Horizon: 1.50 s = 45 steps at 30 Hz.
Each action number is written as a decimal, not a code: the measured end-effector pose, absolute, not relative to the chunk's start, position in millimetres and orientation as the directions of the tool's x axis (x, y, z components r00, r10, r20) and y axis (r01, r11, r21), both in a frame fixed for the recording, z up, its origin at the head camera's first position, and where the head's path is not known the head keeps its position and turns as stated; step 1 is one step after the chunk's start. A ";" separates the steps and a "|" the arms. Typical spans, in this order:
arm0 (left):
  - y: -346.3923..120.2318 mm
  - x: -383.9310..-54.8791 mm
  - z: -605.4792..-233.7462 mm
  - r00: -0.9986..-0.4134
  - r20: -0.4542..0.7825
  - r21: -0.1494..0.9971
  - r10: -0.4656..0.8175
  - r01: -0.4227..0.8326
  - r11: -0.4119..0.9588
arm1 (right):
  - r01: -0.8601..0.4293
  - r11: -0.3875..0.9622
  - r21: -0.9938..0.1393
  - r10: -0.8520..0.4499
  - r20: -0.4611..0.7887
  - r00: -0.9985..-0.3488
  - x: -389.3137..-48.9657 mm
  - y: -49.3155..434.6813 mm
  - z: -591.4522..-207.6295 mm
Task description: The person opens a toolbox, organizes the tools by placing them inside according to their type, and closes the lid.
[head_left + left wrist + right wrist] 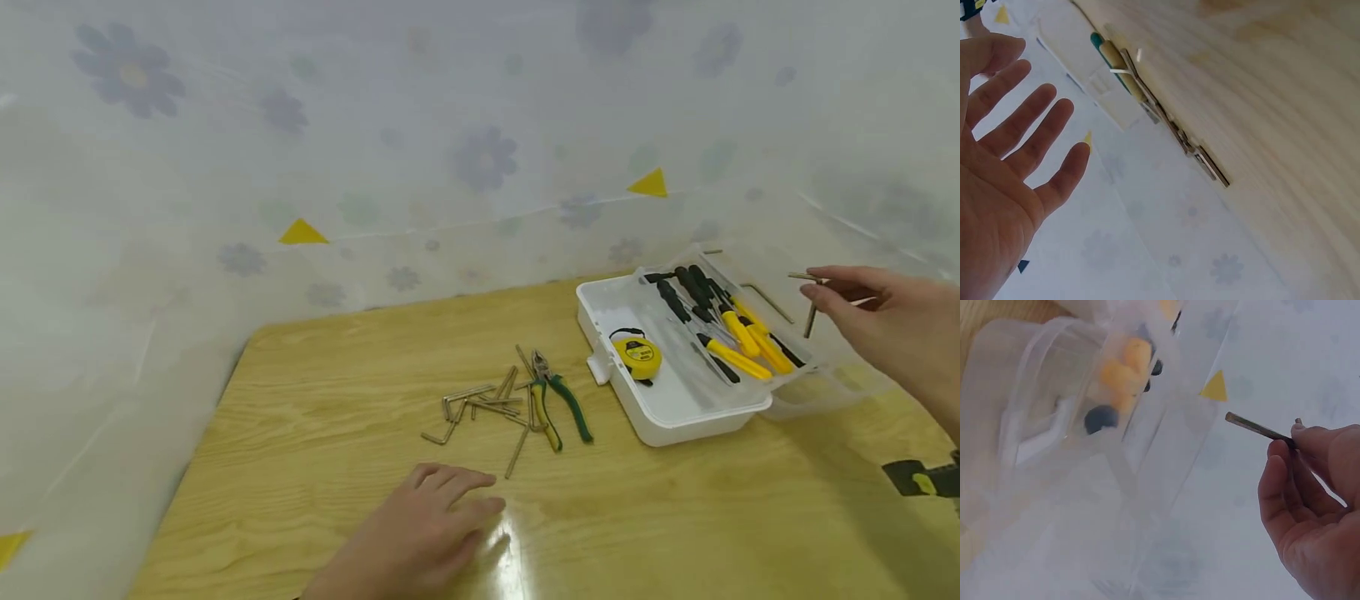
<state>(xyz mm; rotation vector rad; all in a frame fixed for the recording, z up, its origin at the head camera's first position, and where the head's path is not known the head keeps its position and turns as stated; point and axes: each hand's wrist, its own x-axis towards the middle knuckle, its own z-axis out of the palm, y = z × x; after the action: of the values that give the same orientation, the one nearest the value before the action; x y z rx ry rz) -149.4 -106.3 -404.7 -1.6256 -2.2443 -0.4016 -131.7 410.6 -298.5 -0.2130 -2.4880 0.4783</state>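
My right hand (892, 312) pinches an L-shaped hex key (1257, 428) between thumb and fingertips, above the open clear lid (840, 379) of the white toolbox (660, 429). Another hex key (768, 302) lies in that lid. My left hand (420, 525) hovers low at the table's front with relaxed, spread fingers and holds nothing. Just beyond it, several hex keys (483, 404) lie in a loose pile. Pliers (573, 408) with green and yellow handles rest at the pile's right side.
In the toolbox sit a yellow tape measure (637, 358) and a tray with several black-handled and yellow-handled screwdrivers (738, 333). A floral plastic sheet (420, 167) rises behind the wooden table (315, 400). Yellow triangles (302, 232) mark the sheet.
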 end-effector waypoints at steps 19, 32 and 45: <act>-102.9 -142.0 -400.5 -0.247 0.448 -0.008 0.859 0.960 0.280 | 0.113 0.982 -0.149 0.137 0.166 -0.976 -156.8 439.6 -314.1; -105.8 -145.6 -403.6 -0.164 0.507 -0.102 0.846 0.963 0.248 | 0.151 0.955 -0.256 0.173 0.067 -0.983 -153.8 435.6 -315.4; -130.6 -144.9 -407.5 -0.299 0.498 -0.011 0.814 0.936 0.351 | -0.148 0.965 -0.214 -0.001 0.566 -0.824 -146.7 378.7 -329.1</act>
<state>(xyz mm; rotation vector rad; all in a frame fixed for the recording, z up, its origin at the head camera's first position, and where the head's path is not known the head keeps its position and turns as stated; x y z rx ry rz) -144.9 -130.6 -407.5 -1.5296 -2.2003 -0.3952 -146.7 378.7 -329.1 0.1051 -2.5211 0.3337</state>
